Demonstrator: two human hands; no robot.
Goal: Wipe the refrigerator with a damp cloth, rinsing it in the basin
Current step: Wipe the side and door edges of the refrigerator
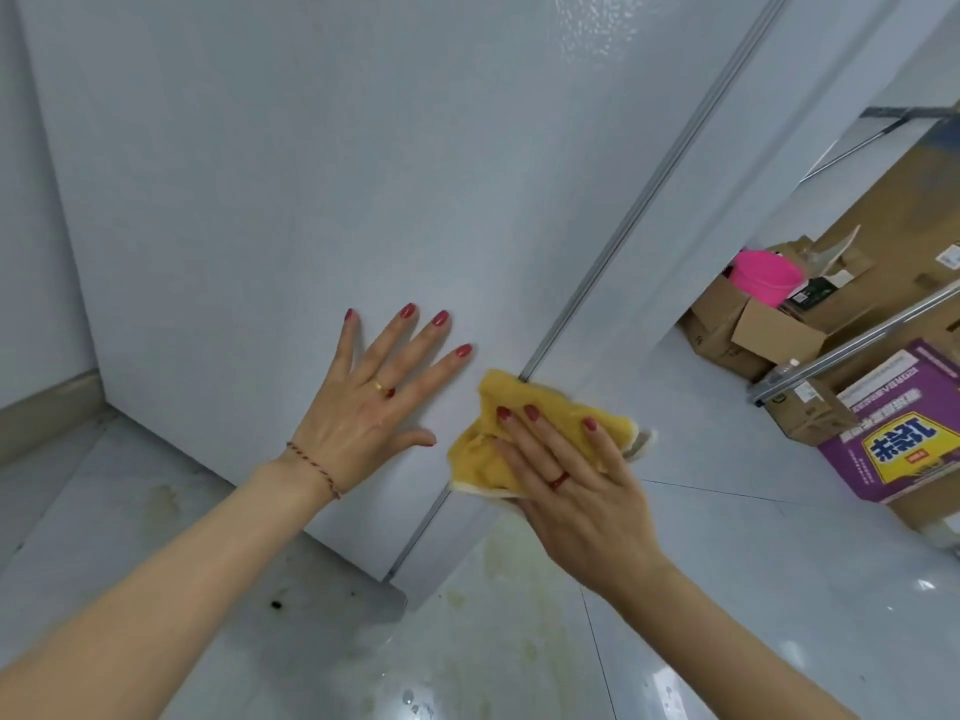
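Cloth (pixel 506 449), yellow and crumpled, lies pressed against the lower part of the refrigerator (pixel 270 200), right over the thin metal strip (pixel 644 200) that runs along the cabinet's corner edge. Its long axis runs roughly crosswise to that strip, with one pale corner poking out past the strip on the far side from the broad white panel. The right hand (pixel 576 478) lies flat on the cloth, fingers straight and spread, pressing it to the surface without curling round it; the forearm comes up from the lower right. Just beside the cloth, on the broad panel, the left hand (pixel 374 407) rests palm-down with fingers splayed and straight, holding nothing, its forearm coming from the lower left. A red string bracelet (pixel 317 467) circles that wrist.

Below the refrigerator's base the glossy floor (pixel 519 641) shows yellowish stains and water drops. Farther off, beyond the refrigerator's narrow side, stand cardboard boxes (pixel 769 330), a pink basin (pixel 763 280) sitting in one of them, and a purple printed box (pixel 904 439).
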